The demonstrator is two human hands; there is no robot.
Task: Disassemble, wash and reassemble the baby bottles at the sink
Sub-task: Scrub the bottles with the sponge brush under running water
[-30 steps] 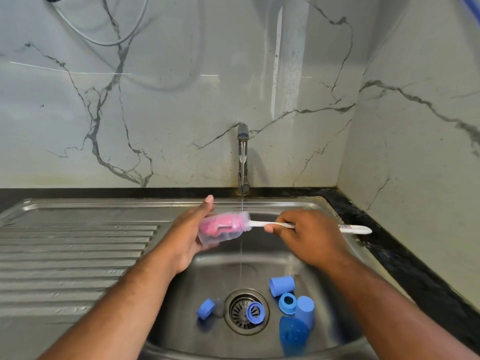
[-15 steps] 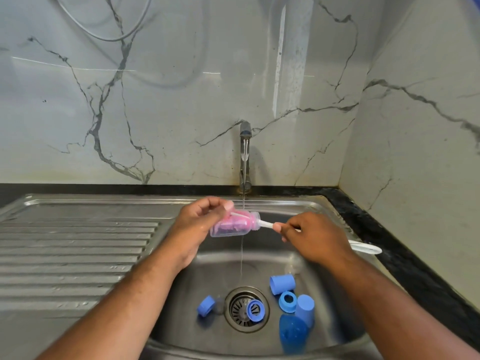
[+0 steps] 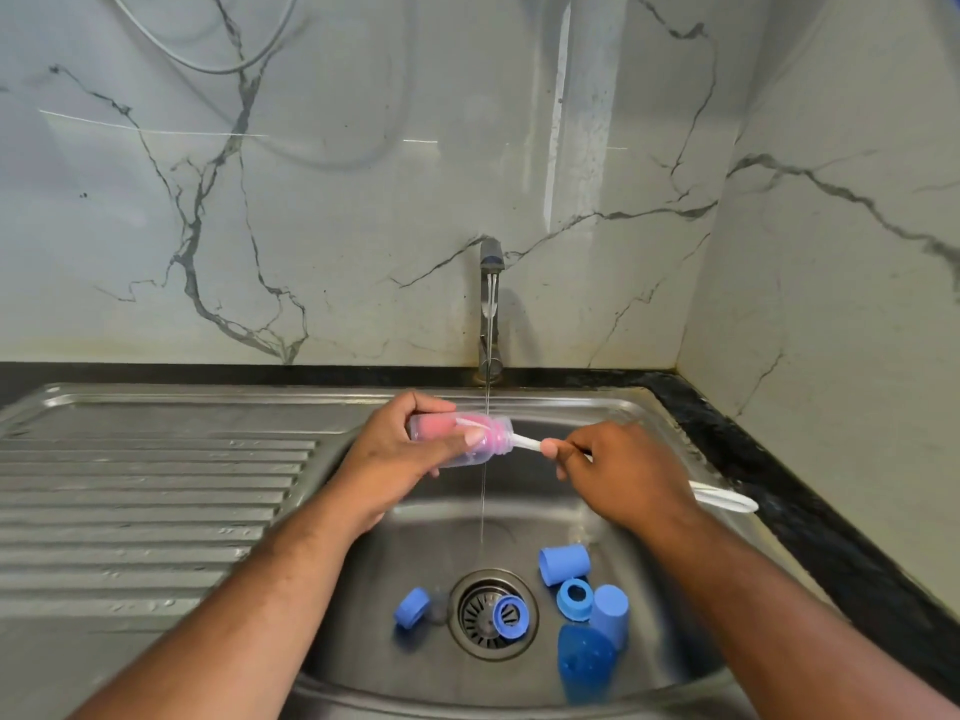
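Clear bottle (image 3: 457, 441) sideways, pink brush (image 3: 524, 441) inside

A glossy pale marble back wall (image 3: 363, 200) with dark grey veins meets a matching side wall (image 3: 841, 304) in a corner on the right. A thin cable (image 3: 218, 71) loops across the upper left, a bright light streak (image 3: 558, 122) reflects beside it, and a black bench (image 3: 810, 517) runs along their base

Brush handle (image 3: 525, 442) partly under right hand (image 3: 626, 475).
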